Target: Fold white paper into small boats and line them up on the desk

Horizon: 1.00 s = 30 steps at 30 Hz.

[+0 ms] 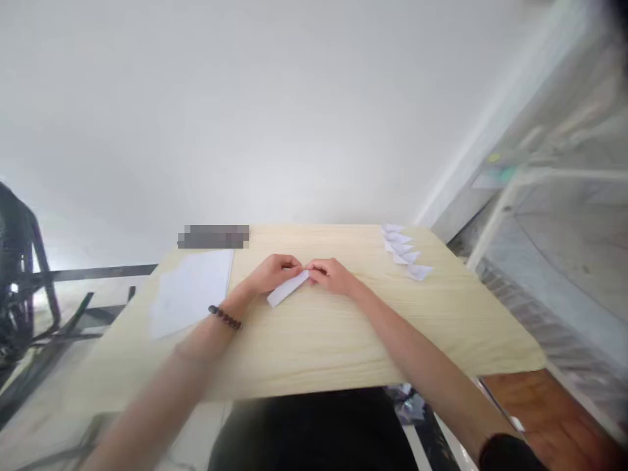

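A narrow folded strip of white paper (pixel 288 290) slants across the middle of the table, its lower left end free. My left hand (pixel 275 271) presses on its upper edge, thumb and fingers closed on the paper. At the strip's upper right end, my right hand (pixel 332 275) pinches the tip between thumb and fingers. The two hands nearly meet there, and the fingers partly cover that end. A beaded bracelet (pixel 226 317) circles my left wrist.
White paper sheets (pixel 193 291) lie on the table's left side, below a pixelated dark patch (pixel 214 237). Several folded white paper pieces (pixel 402 245) form a row at the back right. The wooden table (pixel 314 353) meets a white wall; a dark chair (pixel 24 261) stands left.
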Available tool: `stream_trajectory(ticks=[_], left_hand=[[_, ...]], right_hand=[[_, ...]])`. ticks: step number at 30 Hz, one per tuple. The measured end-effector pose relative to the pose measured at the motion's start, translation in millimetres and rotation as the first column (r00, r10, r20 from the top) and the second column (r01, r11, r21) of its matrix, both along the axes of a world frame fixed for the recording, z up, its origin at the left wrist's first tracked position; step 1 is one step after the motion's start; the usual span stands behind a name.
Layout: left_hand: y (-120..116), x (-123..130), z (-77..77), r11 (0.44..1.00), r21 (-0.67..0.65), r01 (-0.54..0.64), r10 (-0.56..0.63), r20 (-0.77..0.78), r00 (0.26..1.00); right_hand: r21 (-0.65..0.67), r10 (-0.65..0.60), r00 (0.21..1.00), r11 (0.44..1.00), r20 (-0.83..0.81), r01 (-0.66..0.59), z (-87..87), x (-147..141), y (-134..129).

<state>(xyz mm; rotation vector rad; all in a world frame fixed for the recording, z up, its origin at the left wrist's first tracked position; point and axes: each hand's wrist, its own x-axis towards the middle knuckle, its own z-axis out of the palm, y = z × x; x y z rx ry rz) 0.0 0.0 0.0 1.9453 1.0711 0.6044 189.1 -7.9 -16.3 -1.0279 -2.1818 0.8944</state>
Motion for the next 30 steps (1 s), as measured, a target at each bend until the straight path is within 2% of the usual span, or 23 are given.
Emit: stream_trajectory(ticks=[4,10,18,27,30], left_hand=[[-2.7,-0.1,3.0,1.000,-0.002,-0.002,0.002,0.006,1.000],[-1.6,-1.1,-0.4,1.000,0.020,0.010,-0.011,0.032,0.999],[-1.4,-1.8,0.1,0.998,0.049,0.031,-0.033,0.030,0.999],[-2.6,-2.3,1.8,0.999,0.035,0.008,-0.007,-0.004,1.000],[-2.4,-1.5,1.5,0.999,0.044,0.019,-0.019,0.005,1.000]], right_hand=[[-0.056,0.013,0.999,0.998,-0.053,-0.016,2.5,-0.7,-1.1],[0.005,-0.051,0.998,0.999,-0.027,0.051,1.4,-2.9,-3.4],[0.042,-0.046,0.999,0.998,0.010,0.046,1.5,-4.0,-4.4],[-0.031,0.001,1.000,1.000,-0.016,-0.001,1.9,-1.2,-1.9],[-0.007,-0.016,1.000,1.000,-0.019,0.016,2.5,-2.1,-3.0]])
